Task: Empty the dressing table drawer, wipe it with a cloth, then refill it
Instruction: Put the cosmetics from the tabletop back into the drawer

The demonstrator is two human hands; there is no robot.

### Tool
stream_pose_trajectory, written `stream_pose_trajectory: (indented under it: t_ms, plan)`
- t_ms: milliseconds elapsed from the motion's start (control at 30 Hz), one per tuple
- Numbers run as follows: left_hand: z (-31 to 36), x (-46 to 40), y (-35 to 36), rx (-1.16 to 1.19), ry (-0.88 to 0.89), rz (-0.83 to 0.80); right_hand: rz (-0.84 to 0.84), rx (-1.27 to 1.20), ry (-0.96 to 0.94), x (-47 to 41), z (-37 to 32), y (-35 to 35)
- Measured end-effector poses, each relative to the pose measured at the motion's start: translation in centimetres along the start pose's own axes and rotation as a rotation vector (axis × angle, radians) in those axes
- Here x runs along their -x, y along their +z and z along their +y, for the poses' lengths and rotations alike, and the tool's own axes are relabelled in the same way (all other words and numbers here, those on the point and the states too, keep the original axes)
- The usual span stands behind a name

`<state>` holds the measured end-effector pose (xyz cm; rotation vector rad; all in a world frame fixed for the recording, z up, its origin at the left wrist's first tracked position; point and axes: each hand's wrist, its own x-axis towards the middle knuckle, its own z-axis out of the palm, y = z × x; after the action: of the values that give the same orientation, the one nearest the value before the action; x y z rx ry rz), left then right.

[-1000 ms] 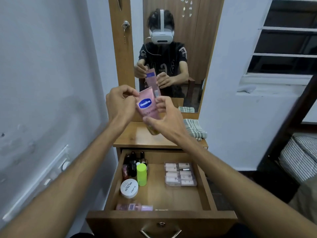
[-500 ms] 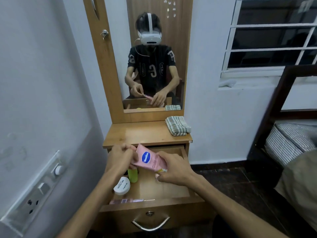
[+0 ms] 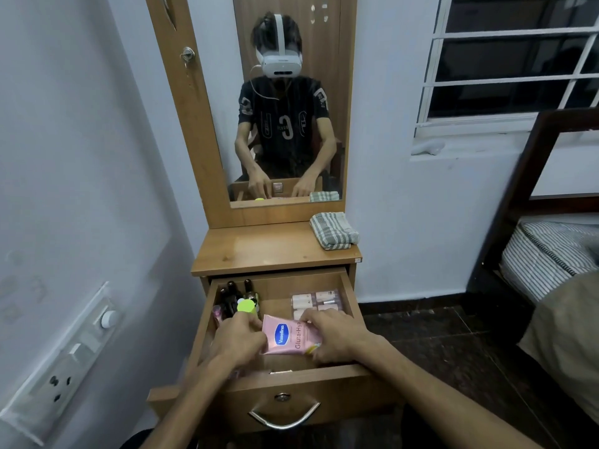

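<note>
The wooden dressing table drawer (image 3: 351,294) stands pulled out. Inside it, a pink Vaseline tube (image 3: 289,335) lies flat near the front, held at both ends. My left hand (image 3: 238,340) grips its left end and my right hand (image 3: 335,337) grips its right end. At the drawer's back left stand dark small bottles (image 3: 234,294) and a bottle with a bright green cap (image 3: 246,306). A clear box of pale items (image 3: 316,302) lies at the back right. A folded striped cloth (image 3: 334,234) rests on the table top (image 3: 259,251), at its right.
A mirror (image 3: 285,102) rises behind the table top. A white wall with a switch panel (image 3: 68,361) is close on the left. A bed with a striped mattress (image 3: 551,251) and dark frame stands at the right, over a dark floor.
Both hands have carried the pink tube down from chest height into the drawer, turning it flat. The view has tilted down and pulled back from the mirror.
</note>
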<state>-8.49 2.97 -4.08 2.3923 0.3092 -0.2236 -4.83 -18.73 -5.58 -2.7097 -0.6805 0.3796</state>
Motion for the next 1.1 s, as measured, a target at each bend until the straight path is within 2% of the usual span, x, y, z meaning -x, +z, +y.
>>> stream_pose_trajectory:
  t_ms: [167,400,500,667,833,933,1100]
  plan:
    - [-0.7,-0.3,0.7,-0.059,0.006,0.001,0.024,0.052,-0.048,-0.3,0.0,0.5]
    - [-0.5,0.1,1.3,-0.127,0.029,0.096,0.076,0.136,-0.087,-0.4,0.1,0.8]
    - [-0.6,0.2,1.2,-0.132,0.042,0.125,0.102,0.084,-0.071,-0.3,0.1,0.8]
    - [-0.7,0.5,0.7,-0.050,0.084,0.174,0.381,-0.081,-0.079,0.2,-0.2,0.0]
    - [-0.6,1.0,0.1,0.180,0.107,0.204,0.522,-0.241,-0.012,2.1,0.3,-0.4]
    - [-0.7,1.8,-0.5,0.329,0.101,0.227,0.489,-0.285,0.010,3.9,0.5,-0.7]
    - [-1.8,3.7,-2.2,0.416,0.109,0.289,0.280,-0.370,0.032,7.7,1.0,-2.2]
